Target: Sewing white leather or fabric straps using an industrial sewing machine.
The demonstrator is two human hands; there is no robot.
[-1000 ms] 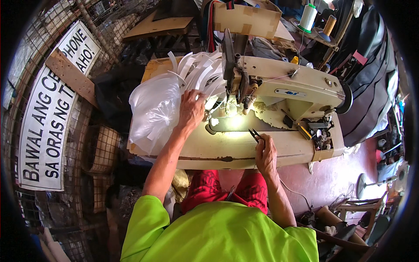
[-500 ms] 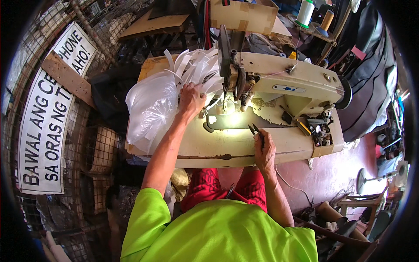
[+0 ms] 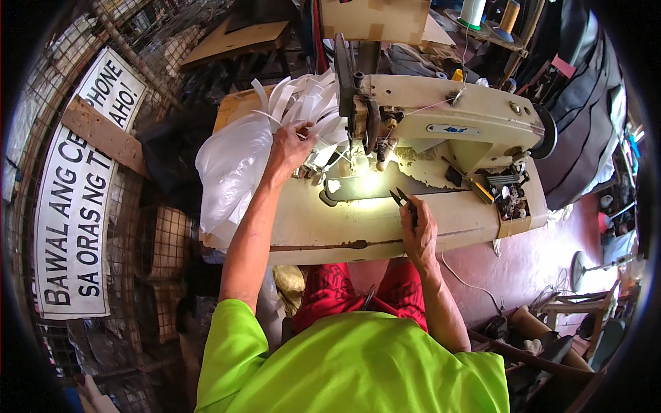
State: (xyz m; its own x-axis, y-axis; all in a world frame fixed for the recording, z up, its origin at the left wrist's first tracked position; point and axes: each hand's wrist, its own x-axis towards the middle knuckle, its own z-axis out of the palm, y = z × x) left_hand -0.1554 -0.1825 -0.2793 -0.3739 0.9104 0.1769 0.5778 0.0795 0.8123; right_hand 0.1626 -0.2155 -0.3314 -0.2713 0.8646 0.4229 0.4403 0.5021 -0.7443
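Observation:
My left hand (image 3: 289,150) is closed at the edge of a bunch of white strips (image 3: 313,96), with a bit of a white strip (image 3: 301,136) showing between its fingertips. Just left of that wrist bulges a white plastic bag (image 3: 234,162). In my right hand (image 3: 418,230), low over the table's front part, is a pair of dark thread snips (image 3: 399,199), points toward the needle area. A cream sewing machine (image 3: 447,110) stands beyond, its lamp lighting the plate. One dark flat piece (image 3: 372,189) lies under the needle area.
Right of the machine, a tray of small parts (image 3: 513,206) is set into the sewing table (image 3: 310,227). Thread cones (image 3: 472,12) stand at the back right, near hanging dark material (image 3: 578,117). A wire mesh wall with a white sign (image 3: 72,227) rises at left.
My left hand has drawn slightly left and up, its fingers now bent together away from the machine. My right hand stays nearly in place with the snips. The view has shifted a little.

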